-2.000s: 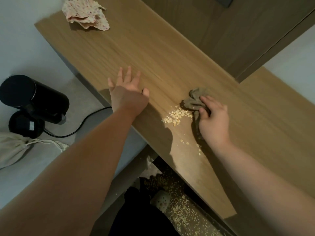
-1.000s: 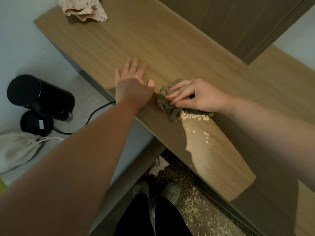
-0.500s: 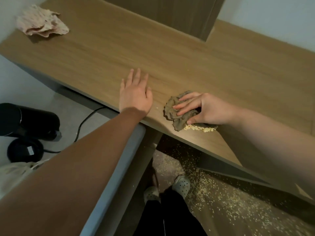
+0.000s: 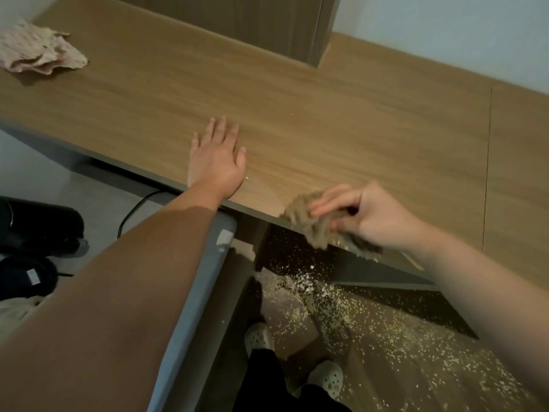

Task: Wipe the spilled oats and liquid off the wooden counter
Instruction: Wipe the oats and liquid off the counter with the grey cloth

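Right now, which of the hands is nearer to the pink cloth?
Left. The left hand rests on the counter, right of the pink cloth; the right hand grips the brown rag at the front edge, farther away.

At 4 o'clock the right hand (image 4: 374,217) and the brown-grey crumpled cloth (image 4: 306,221) it holds are smeared by motion blur. Its fingers cover the cloth's middle, and how its thumb lies cannot be told. The pale oat flakes (image 4: 300,285) below the edge of the light wooden counter (image 4: 326,129) are blurred specks, too small to count. Whether liquid lies on the wood cannot be told. Near the centre, the left hand (image 4: 217,165) hides its palm against the counter. The left edge cuts off the pink patterned rag (image 4: 38,55) at 10 o'clock and the black cylindrical appliance (image 4: 38,227) at 9 o'clock. At 6 o'clock, black trousers (image 4: 267,379) cover part of the white perforated clogs (image 4: 258,337).
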